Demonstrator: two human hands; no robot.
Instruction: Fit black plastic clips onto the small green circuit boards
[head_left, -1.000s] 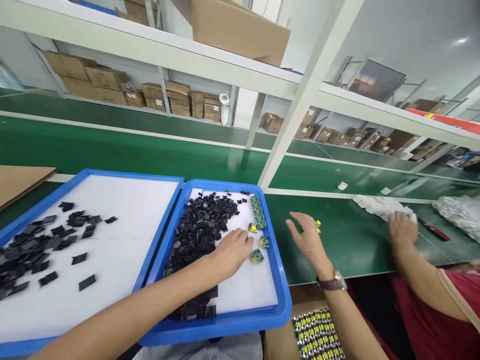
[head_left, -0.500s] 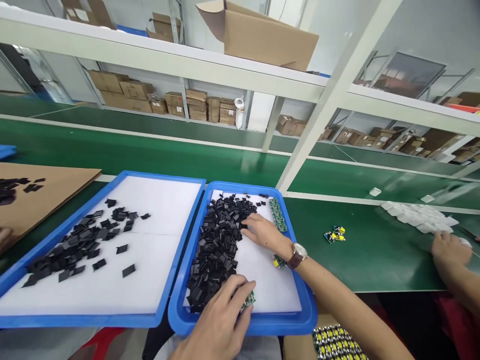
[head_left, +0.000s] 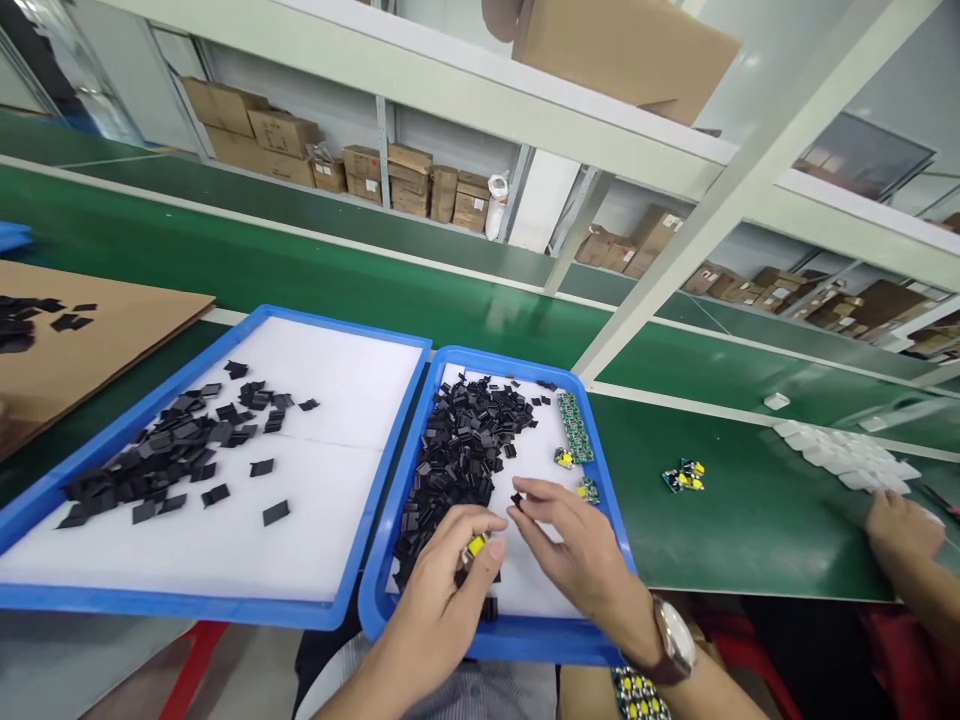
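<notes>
My left hand (head_left: 442, 580) is closed round a small circuit board with a yellow part (head_left: 475, 546), held over the near end of the right blue tray (head_left: 390, 580). Just beside it, my right hand (head_left: 577, 555), wearing a wristwatch, pinches a small black piece (head_left: 517, 498) at its fingertips. A heap of black pieces (head_left: 465, 450) fills the left half of that tray. A green strip of boards (head_left: 574, 428) and two loose boards (head_left: 576, 474) lie along its right side.
A second blue tray (head_left: 90, 590) on the left holds scattered black pieces. Brown cardboard (head_left: 112, 330) lies further left. Small boards (head_left: 682, 476) and white parts (head_left: 847, 450) rest on the green belt, where another person's hand (head_left: 900, 525) reaches. A box of yellow-topped boards (head_left: 637, 695) sits below my right wrist.
My right hand drew back from the black heap toward me with a black piece. My left hand lifted slightly with the board, and both hands came together over the tray's near end.
</notes>
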